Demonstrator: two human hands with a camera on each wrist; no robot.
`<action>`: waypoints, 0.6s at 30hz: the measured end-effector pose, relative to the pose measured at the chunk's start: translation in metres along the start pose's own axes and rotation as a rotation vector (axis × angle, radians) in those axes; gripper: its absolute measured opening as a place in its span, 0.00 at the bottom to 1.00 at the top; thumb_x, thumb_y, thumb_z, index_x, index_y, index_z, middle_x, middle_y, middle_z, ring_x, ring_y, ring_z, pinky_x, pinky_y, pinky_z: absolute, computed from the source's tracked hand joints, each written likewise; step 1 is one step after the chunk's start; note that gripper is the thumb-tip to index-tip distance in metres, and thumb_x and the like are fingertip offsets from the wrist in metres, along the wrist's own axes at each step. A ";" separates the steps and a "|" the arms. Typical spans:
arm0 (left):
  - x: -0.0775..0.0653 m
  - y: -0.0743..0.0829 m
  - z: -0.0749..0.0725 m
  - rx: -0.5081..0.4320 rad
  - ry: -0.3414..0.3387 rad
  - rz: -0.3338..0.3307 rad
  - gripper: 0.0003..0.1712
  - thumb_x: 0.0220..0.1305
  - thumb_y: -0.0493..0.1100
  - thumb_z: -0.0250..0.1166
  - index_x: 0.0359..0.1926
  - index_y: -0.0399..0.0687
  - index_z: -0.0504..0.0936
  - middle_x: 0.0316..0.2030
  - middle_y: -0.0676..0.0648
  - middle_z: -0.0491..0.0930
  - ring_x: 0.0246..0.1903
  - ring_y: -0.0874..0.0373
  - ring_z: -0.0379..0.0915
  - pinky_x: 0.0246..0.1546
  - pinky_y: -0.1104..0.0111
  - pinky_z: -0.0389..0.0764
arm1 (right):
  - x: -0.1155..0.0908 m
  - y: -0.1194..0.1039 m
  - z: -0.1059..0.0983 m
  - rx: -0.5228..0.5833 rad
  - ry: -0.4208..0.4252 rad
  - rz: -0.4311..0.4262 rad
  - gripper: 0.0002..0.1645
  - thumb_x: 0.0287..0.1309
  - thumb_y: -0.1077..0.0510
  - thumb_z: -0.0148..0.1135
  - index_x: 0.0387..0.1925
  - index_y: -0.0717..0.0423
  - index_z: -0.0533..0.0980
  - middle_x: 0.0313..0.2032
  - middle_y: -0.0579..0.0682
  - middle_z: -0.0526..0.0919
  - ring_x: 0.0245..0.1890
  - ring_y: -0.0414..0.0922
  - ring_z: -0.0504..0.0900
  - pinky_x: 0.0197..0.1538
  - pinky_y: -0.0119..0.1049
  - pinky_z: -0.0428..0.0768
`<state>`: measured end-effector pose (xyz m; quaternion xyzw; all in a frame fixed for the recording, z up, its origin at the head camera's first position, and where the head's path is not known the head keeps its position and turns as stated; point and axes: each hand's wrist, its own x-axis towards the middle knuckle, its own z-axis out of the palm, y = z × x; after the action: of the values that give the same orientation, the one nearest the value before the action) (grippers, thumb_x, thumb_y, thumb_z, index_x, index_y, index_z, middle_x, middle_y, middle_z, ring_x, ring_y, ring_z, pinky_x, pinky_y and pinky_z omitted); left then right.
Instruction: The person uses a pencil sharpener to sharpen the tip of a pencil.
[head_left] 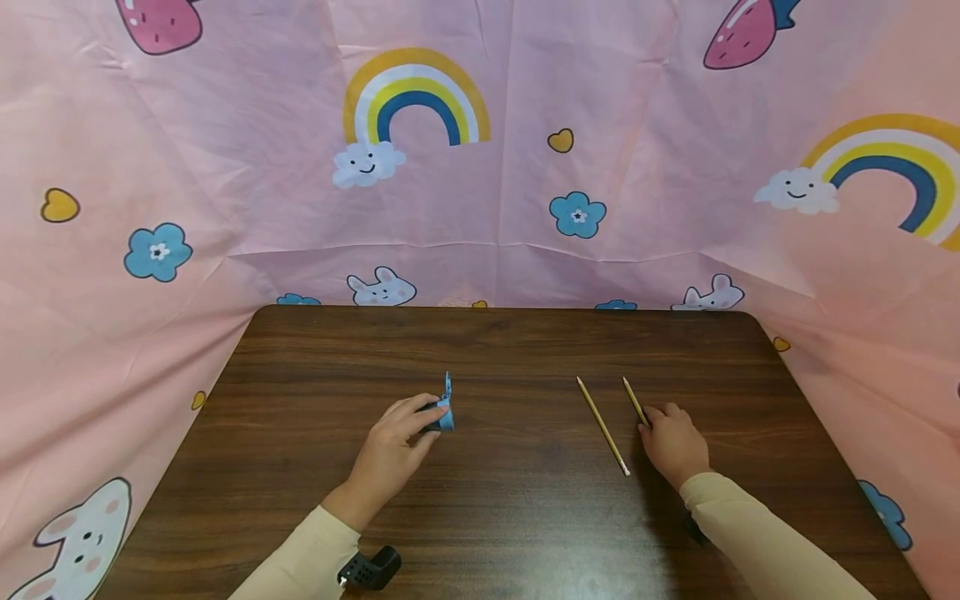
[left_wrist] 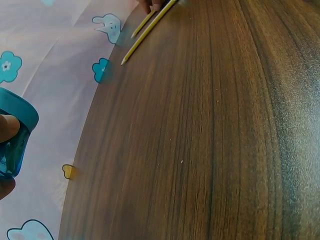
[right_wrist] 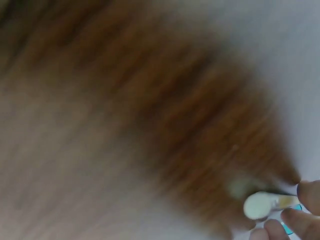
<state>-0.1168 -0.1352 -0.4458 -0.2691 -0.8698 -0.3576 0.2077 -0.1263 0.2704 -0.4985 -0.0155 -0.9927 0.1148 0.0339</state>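
Note:
Between the thumb and fingers of my left hand (head_left: 392, 450) is a small blue pencil sharpener (head_left: 446, 417), its flip lid standing up. In the left wrist view the sharpener (left_wrist: 17, 112) shows a teal top and a see-through blue body at the left edge. My right hand (head_left: 677, 443) pinches a yellow pencil (head_left: 633, 396), whose point faces the far side of the table. The white eraser (right_wrist: 258, 205) of that pencil shows by the fingers in the right wrist view. A second yellow pencil (head_left: 602, 425) lies just left of the right hand, eraser end nearer me.
Both hands are over a dark wooden table (head_left: 510, 350) with rounded far corners. A pink patterned cloth (head_left: 517, 192) hangs behind it and along both sides. A black wrist device (head_left: 371, 568) sits on the left wrist.

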 end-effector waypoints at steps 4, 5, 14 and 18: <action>0.000 0.000 0.000 0.000 0.001 0.002 0.24 0.46 0.27 0.75 0.47 0.41 0.86 0.49 0.42 0.81 0.48 0.48 0.77 0.31 0.67 0.83 | 0.001 -0.002 -0.002 0.026 -0.035 0.019 0.19 0.60 0.61 0.63 0.51 0.68 0.78 0.31 0.58 0.74 0.34 0.58 0.77 0.33 0.53 0.80; 0.000 0.000 0.000 0.001 0.002 0.004 0.24 0.45 0.27 0.75 0.47 0.41 0.86 0.49 0.41 0.81 0.48 0.48 0.77 0.31 0.67 0.83 | 0.001 -0.002 -0.003 0.032 -0.043 0.025 0.19 0.60 0.61 0.63 0.50 0.68 0.78 0.31 0.58 0.75 0.34 0.57 0.78 0.33 0.53 0.80; -0.002 -0.002 0.001 0.010 0.009 0.010 0.24 0.44 0.26 0.75 0.47 0.40 0.86 0.49 0.41 0.81 0.48 0.47 0.77 0.32 0.66 0.83 | 0.007 -0.003 -0.004 0.070 -0.117 0.101 0.18 0.62 0.62 0.60 0.51 0.68 0.78 0.36 0.61 0.79 0.35 0.59 0.81 0.34 0.53 0.80; -0.002 -0.003 0.002 0.010 0.012 0.010 0.24 0.44 0.26 0.75 0.47 0.41 0.86 0.49 0.41 0.81 0.48 0.47 0.77 0.30 0.67 0.83 | 0.008 -0.006 -0.008 0.080 -0.128 0.119 0.17 0.61 0.63 0.60 0.51 0.68 0.78 0.38 0.65 0.80 0.38 0.63 0.81 0.37 0.56 0.80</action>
<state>-0.1170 -0.1366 -0.4497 -0.2701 -0.8689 -0.3541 0.2160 -0.1341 0.2662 -0.4890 -0.0656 -0.9848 0.1567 -0.0359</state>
